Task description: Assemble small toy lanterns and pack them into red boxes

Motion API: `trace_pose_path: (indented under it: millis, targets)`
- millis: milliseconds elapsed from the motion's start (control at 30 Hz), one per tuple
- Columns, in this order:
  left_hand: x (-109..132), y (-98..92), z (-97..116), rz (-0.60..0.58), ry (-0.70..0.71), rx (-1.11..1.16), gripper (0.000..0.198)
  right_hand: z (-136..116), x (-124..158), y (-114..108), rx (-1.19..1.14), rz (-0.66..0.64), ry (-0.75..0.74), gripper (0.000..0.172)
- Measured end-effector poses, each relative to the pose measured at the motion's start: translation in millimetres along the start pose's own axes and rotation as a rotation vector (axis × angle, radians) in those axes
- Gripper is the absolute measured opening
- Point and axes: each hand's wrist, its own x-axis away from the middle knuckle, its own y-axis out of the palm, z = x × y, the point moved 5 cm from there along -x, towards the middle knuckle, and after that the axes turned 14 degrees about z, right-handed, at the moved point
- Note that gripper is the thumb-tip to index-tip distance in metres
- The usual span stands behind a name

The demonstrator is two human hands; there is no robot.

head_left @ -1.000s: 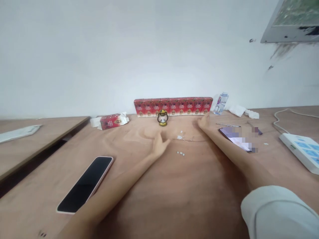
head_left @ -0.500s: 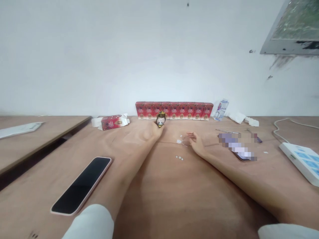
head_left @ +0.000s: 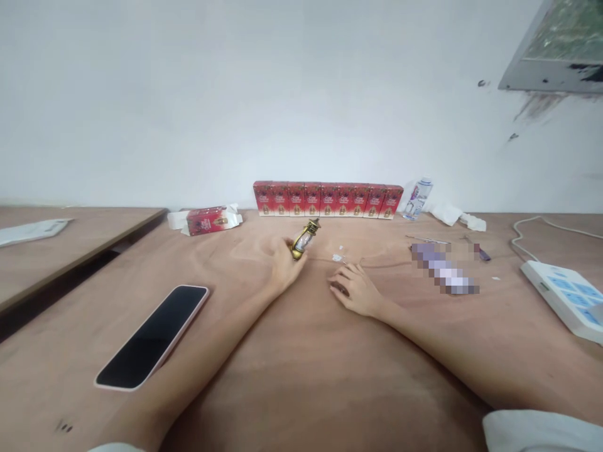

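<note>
My left hand [head_left: 284, 266] grips a small gold and black lantern [head_left: 303, 239], tilted so its top points up and to the right, just above the wooden table [head_left: 301, 376]. My right hand [head_left: 355, 290] lies palm down on the table a little to the right, fingers curled loosely over the spot where small silver discs lay; the discs are hidden. A few white scraps [head_left: 338, 257] lie just beyond it. A row of several red boxes [head_left: 327, 199] stands against the wall behind the lantern.
A black phone with a pink rim [head_left: 153, 336] lies at the left. One red box [head_left: 207, 220] lies on its side, opened. A small bottle [head_left: 417, 198], crumpled tissue [head_left: 456, 215], a blurred card [head_left: 445, 271] and a white power strip [head_left: 563, 296] sit at the right.
My left hand reached the lantern, took hold of it, lifted it and tilted it. My right hand drew back from the red boxes and settled over the small discs.
</note>
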Motion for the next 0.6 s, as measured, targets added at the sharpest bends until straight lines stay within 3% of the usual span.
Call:
trace_pose_path:
  millis: [133, 267, 500, 600]
  targets:
    - [3, 5.0, 8, -0.082, 0.062, -0.01, 0.034, 2, 1, 5, 0.053, -0.003, -0.013, 0.016]
    - [3, 1.4, 17, -0.025, 0.232, 0.034, 0.036, 5, 0, 5, 0.015, -0.016, -0.001, 0.012]
    - [4, -4.7, 15, 0.087, 0.283, 0.06, 0.038, 9, 0, 8, -0.033, -0.089, 0.094, 0.003]
    - [9, -4.8, 22, 0.066, 0.424, 0.026, 0.034, 6, -1, 5, -0.056, -0.065, 0.059, 0.007]
